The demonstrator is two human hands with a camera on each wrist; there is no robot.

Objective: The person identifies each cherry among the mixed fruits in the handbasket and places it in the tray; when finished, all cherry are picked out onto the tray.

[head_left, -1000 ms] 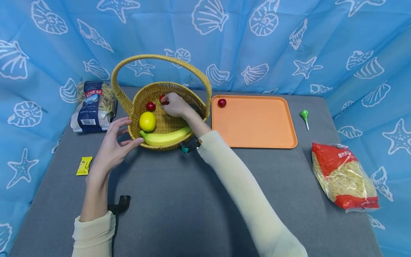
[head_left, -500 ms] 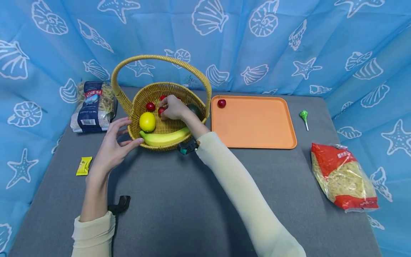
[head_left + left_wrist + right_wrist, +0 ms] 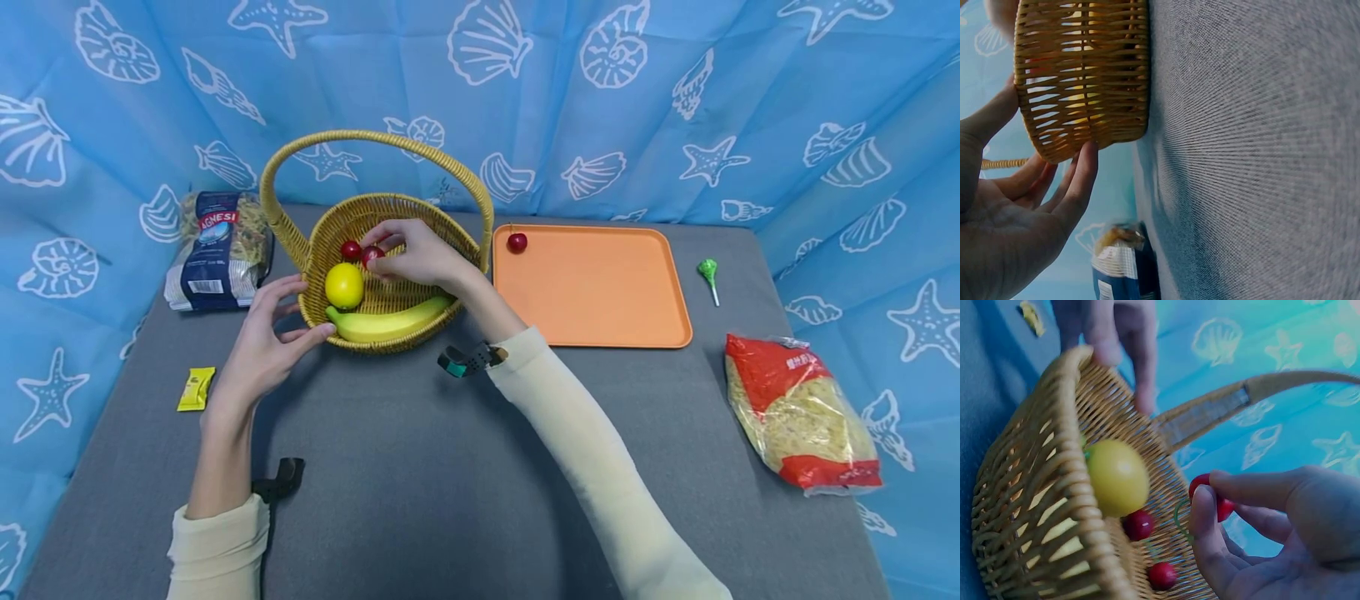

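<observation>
My right hand [image 3: 423, 254] pinches a red cherry [image 3: 372, 256] between thumb and fingers, inside the wicker basket [image 3: 318, 250]; a thin green stem shows on that cherry [image 3: 1197, 484] in the right wrist view. At the basket's left end, my left hand [image 3: 262, 337] holds the rim, thumb at the front and fingers on the outer side. Lying in the basket are a loose cherry [image 3: 351, 251], a yellow lemon-like fruit [image 3: 344, 286] and a banana [image 3: 390, 323]. Another cherry [image 3: 1162, 575] shows lower down in the right wrist view. My right hand hides part of the basket floor.
An orange tray [image 3: 592, 287] with one cherry [image 3: 517, 242] stands right of the basket, whose tall handle [image 3: 375, 136] arches above. Around lie a pasta bag [image 3: 217, 250], a yellow wrapped sweet [image 3: 197, 388], a green lollipop [image 3: 708, 270] and a red-and-clear bag [image 3: 802, 417].
My right hand has lifted the cherry from the basket floor, and its wrist has shifted right and towards me. A dark fruit at the basket's right is now covered. The left hand stays in place.
</observation>
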